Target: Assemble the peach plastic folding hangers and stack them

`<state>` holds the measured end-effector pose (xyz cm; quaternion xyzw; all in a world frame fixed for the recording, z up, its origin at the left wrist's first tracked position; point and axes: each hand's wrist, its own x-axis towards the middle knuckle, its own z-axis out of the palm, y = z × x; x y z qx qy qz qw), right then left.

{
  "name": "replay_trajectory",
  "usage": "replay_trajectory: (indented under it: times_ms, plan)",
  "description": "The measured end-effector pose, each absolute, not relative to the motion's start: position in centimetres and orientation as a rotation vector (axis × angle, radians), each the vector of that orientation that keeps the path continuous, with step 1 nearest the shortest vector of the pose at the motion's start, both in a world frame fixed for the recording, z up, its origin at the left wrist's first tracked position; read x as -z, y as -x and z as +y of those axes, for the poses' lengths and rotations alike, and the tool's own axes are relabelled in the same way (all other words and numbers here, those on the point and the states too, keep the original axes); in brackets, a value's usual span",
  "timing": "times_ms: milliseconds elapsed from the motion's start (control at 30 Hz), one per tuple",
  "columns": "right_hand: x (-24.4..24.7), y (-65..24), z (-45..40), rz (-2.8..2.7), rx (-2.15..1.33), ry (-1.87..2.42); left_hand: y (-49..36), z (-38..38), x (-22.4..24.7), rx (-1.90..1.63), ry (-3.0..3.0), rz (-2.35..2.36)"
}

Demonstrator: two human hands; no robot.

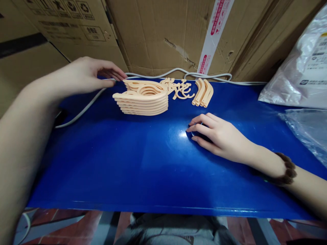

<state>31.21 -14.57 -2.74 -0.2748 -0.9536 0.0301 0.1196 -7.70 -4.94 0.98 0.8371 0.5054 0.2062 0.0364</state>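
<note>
My left hand (94, 73) reaches in from the left, fingers stretched out, beside the back left end of a neat stack of cream plastic hangers (143, 102). Its fingertips are very near the stack; whether they touch it I cannot tell. Right of the stack lies a loose cluster of cream plastic hooks (182, 90). Several short curved cream plastic bars (203, 92) lie side by side past the hooks. My right hand (214, 136) is low over the tabletop, in front of the bars, with its fingers bent and apart. No object shows in it.
The blue table (114, 163) has cardboard boxes (158, 37) standing behind it. A white cable (176, 70) runs along the back edge and curls down at the left. A white plastic bag (288, 81) and a clear plastic sheet (309, 129) lie at the right.
</note>
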Motion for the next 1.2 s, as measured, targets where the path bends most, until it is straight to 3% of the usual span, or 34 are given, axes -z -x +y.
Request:
replay_trajectory:
  times_ms: [167, 333, 533, 700, 1200]
  plan:
    - [2.7, -31.2, -14.6, -2.795, -0.074, 0.803, 5.3, -7.1, -2.3, -1.043, -2.685, 1.851]
    - [2.6, -31.3, -14.6, -2.806, 0.036, 0.903, -0.4, -11.3, -2.4, -1.339, -2.889, 1.639]
    - [2.4, -32.0, -13.8, -2.742, 0.227, 1.098, -6.0, -15.1, 1.8, -0.689, -3.086, 0.772]
    - [2.5, -32.2, -13.3, -2.744, 0.224, 1.11, -6.9, -15.3, 4.4, -0.427, -2.952, 0.744]
    - [2.3, -31.9, -13.1, -2.702, 0.235, 1.119, -6.8, -15.0, 4.4, -0.358, -2.91, 0.859]
